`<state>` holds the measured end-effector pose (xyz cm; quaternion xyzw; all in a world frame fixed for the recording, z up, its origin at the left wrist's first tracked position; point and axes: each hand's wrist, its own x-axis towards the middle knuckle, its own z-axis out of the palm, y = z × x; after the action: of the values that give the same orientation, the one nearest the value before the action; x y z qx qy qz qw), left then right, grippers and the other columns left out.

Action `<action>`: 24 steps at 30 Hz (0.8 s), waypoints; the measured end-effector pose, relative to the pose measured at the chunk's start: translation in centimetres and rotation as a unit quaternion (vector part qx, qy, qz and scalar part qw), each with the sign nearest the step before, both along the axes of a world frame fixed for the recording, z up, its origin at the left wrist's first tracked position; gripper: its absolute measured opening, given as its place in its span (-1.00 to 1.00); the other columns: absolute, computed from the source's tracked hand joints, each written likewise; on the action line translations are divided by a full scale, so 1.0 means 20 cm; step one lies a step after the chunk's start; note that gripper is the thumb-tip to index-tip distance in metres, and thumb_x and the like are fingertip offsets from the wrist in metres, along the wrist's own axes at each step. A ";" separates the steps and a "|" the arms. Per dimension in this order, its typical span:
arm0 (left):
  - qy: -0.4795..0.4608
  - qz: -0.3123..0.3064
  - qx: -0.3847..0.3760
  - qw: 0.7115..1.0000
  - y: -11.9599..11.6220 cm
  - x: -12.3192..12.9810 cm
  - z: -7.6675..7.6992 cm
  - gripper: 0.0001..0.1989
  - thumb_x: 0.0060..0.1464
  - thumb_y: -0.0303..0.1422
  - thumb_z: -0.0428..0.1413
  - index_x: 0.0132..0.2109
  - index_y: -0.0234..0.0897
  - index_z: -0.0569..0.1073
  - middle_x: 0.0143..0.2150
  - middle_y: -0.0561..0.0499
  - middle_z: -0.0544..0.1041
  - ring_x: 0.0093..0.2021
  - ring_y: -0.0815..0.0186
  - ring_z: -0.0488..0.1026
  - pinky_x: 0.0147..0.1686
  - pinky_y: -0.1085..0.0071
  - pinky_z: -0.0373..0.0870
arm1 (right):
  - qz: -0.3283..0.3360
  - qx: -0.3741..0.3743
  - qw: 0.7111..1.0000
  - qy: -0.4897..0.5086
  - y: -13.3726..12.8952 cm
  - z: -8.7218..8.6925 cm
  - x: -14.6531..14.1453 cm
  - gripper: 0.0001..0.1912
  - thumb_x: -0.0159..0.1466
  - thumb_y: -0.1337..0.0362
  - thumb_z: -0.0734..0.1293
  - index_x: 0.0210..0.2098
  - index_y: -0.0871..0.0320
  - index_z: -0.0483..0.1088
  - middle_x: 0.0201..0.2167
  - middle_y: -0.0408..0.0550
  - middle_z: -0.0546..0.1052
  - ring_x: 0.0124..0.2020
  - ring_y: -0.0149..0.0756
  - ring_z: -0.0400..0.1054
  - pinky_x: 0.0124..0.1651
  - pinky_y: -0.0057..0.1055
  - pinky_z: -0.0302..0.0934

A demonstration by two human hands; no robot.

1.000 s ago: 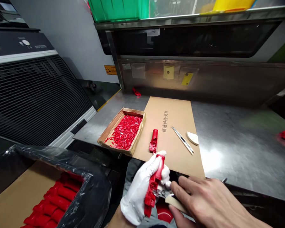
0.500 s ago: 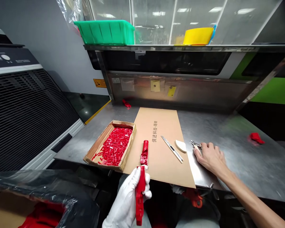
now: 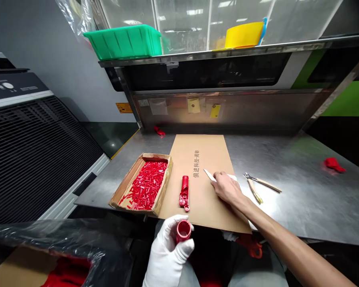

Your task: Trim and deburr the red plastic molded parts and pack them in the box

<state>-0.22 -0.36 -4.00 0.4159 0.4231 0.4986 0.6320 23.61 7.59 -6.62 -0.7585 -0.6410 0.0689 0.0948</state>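
My left hand point(image 3: 170, 249), in a white glove, is closed around a red tubular plastic part point(image 3: 184, 230), its round open end facing up toward me. Bare, my right hand point(image 3: 227, 186) has its fingers closed over a utility knife point(image 3: 208, 174) on the cardboard sheet point(image 3: 203, 215). The knife's pale blade end sticks out to the left; its handle is hidden under the hand. A second red plastic part point(image 3: 184, 193) lies on the cardboard, just beyond my left hand. Pliers with beige grips point(image 3: 261, 184) lie with handles apart on the metal table, right of my right hand.
A shallow cardboard box point(image 3: 164, 191) of small red pieces stands left of the sheet. Red scraps lie at the table's back left point(image 3: 159, 131) and right point(image 3: 334, 164). A green bin point(image 3: 124, 42) and a yellow container point(image 3: 243, 36) sit on the shelf above.
My right hand has let go of the pliers and moved left onto the utility knife. My left hand has turned the red part so its open end faces me. The view has tilted slightly.
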 end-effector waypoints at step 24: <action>0.187 -0.055 0.291 0.937 0.01 -0.08 -0.11 -0.72 0.15 -0.44 0.16 -0.01 -0.03 0.48 -0.15 0.09 0.54 -0.19 0.34 0.50 -0.16 0.51 0.42 | 0.193 0.162 0.954 0.161 -0.64 0.27 -0.22 -0.85 0.42 0.23 0.21 -0.29 0.07 0.35 -0.52 -0.21 0.31 -0.59 -0.46 0.15 -0.51 -0.44 -0.05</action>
<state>-1.80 -0.17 -6.26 0.6898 0.3462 0.4778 0.4195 19.27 -5.28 -1.29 -0.5739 -0.7539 0.1023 0.3031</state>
